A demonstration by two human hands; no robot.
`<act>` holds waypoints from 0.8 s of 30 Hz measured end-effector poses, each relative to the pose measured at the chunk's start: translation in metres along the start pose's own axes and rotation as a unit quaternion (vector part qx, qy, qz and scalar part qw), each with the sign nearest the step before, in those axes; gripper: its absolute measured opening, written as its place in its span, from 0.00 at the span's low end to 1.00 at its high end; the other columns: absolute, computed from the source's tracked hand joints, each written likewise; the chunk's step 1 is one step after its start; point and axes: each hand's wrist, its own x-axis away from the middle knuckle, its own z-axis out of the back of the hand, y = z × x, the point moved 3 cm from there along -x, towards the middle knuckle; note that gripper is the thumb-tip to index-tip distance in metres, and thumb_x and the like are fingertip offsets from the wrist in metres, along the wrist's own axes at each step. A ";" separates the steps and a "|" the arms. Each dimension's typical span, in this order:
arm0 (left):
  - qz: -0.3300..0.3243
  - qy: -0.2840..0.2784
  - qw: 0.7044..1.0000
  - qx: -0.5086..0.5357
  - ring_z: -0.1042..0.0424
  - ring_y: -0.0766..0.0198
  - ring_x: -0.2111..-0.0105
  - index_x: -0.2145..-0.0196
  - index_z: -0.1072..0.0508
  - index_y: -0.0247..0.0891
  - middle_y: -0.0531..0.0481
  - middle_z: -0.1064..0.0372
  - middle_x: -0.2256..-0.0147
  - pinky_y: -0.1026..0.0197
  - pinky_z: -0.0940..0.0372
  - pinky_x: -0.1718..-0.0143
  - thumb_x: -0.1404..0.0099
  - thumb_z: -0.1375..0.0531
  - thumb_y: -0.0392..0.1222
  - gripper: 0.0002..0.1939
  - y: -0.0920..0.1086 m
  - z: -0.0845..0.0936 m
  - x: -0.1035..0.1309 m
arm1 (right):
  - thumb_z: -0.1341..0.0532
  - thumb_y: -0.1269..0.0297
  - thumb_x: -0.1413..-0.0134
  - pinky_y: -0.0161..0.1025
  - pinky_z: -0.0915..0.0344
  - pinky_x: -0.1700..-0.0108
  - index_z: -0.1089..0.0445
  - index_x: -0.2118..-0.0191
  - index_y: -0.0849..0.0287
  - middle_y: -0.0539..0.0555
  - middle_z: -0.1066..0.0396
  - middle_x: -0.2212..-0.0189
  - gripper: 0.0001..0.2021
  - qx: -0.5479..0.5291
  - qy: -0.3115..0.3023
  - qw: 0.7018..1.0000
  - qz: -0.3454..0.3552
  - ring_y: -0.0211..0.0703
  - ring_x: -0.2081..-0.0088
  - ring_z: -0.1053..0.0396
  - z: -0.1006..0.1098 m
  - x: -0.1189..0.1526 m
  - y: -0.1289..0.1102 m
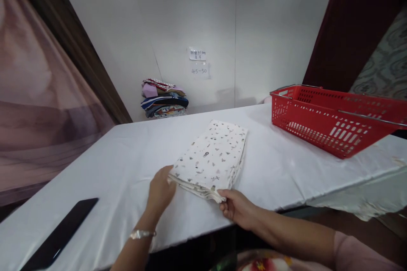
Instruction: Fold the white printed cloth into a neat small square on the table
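A folded white cloth (213, 152) with small printed motifs lies in several layers on the white-covered table. At its near left corner, my left hand (161, 188) grips the edge, with the fingertips partly hidden behind and under the layers. My right hand (237, 207) pinches the near right corner between thumb and curled fingers, where the layers fan out slightly. The cloth's far end rests flat on the table.
A red plastic basket (321, 118) with metal handles stands at the right. A stack of folded fabrics (164, 99) sits against the wall beyond the table's far edge. Near the left front lies a flat black object (62, 235). The table's white cover (127, 156) is slightly wrinkled.
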 end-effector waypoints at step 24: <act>-0.352 0.073 0.929 0.090 0.28 0.62 0.59 0.52 0.33 0.42 0.52 0.25 0.60 0.49 0.44 0.46 0.42 0.50 0.28 0.21 0.068 0.035 0.044 | 0.49 0.47 0.40 0.39 0.30 0.59 0.33 0.56 0.58 0.54 0.26 0.64 0.20 -0.017 -0.007 0.985 0.170 0.41 0.63 0.28 0.053 -0.028 -0.118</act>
